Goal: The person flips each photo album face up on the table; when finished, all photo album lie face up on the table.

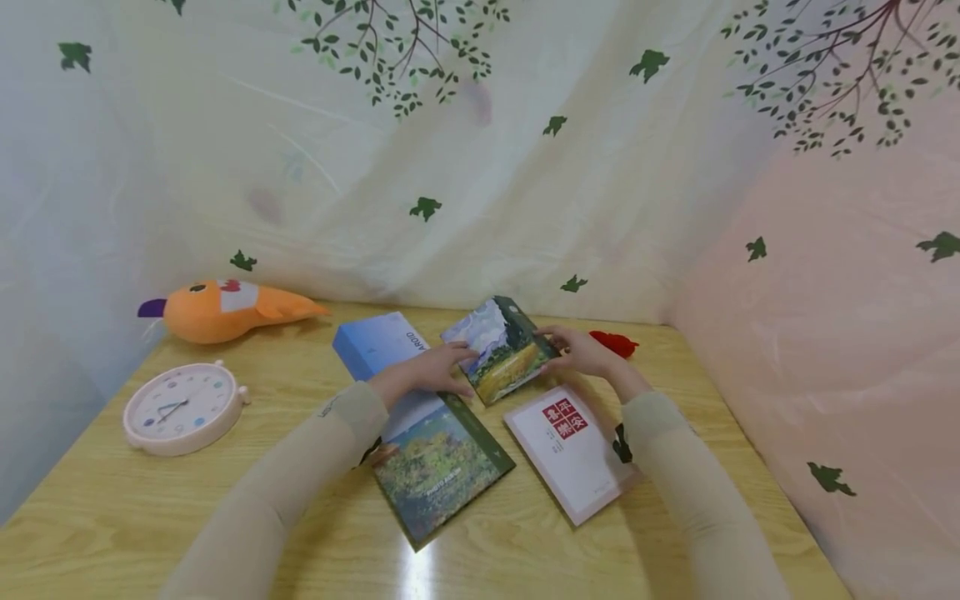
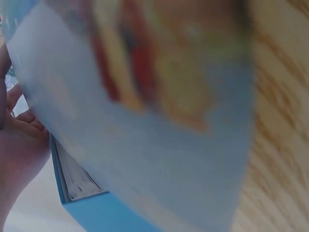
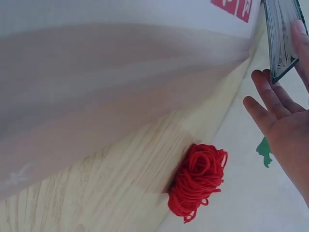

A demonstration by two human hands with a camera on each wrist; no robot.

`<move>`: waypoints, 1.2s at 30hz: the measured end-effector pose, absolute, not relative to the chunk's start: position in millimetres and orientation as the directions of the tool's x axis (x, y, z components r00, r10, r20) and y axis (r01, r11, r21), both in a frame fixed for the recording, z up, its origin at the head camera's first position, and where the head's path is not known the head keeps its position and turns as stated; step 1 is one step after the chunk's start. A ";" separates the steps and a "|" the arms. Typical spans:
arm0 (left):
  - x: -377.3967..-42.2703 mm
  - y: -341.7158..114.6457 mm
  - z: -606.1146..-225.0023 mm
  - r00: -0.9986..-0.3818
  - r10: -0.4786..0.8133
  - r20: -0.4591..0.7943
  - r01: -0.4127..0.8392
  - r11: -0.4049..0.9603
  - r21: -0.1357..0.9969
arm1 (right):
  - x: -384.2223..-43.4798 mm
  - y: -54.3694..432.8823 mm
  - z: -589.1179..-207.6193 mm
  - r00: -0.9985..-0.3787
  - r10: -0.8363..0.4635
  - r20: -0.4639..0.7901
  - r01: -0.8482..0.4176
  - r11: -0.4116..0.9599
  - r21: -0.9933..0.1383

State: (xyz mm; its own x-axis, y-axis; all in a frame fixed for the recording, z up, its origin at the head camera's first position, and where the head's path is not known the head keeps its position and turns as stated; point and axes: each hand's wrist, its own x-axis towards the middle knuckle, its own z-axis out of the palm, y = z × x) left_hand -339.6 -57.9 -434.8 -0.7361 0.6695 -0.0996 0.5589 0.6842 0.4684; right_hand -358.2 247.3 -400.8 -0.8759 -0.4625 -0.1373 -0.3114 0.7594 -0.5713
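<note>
A photo album with a painted landscape cover (image 1: 498,354) sits at the back middle of the table between both hands. My left hand (image 1: 427,369) grips its left edge, fingers over the cover. At its right edge, my right hand (image 1: 588,352) holds the album; the right wrist view shows the thumb against the page edge (image 3: 282,41) and fingers by the lower corner. Below the left forearm lies a second photo album (image 1: 442,471), overlapping a blue album (image 1: 378,342). A white book with red characters (image 1: 562,458) lies below the right hand.
On the left are an orange plush bird (image 1: 225,312) and a pale pink alarm clock (image 1: 183,408). Red yarn (image 3: 198,181) lies beyond the right hand. A leaf-printed curtain (image 1: 495,208) hangs behind the wooden table (image 1: 97,517).
</note>
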 end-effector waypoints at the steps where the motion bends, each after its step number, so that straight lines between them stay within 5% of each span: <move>1: -339.9 -57.3 -433.9 -0.735 0.672 -0.087 0.558 0.673 0.486 | -357.8 247.3 -399.3 -0.877 -0.464 -0.127 -0.317 0.755 -0.574; 18: -335.9 -52.5 -422.2 -0.811 0.583 0.054 0.441 0.547 0.711 | -348.9 236.2 -376.4 -0.865 -0.501 0.005 -0.397 0.678 -0.618; 36: -331.7 -59.5 -414.8 -0.869 0.494 0.033 0.291 0.456 0.841 | -327.5 204.3 -367.2 -0.791 -0.594 0.144 -0.547 0.582 -0.602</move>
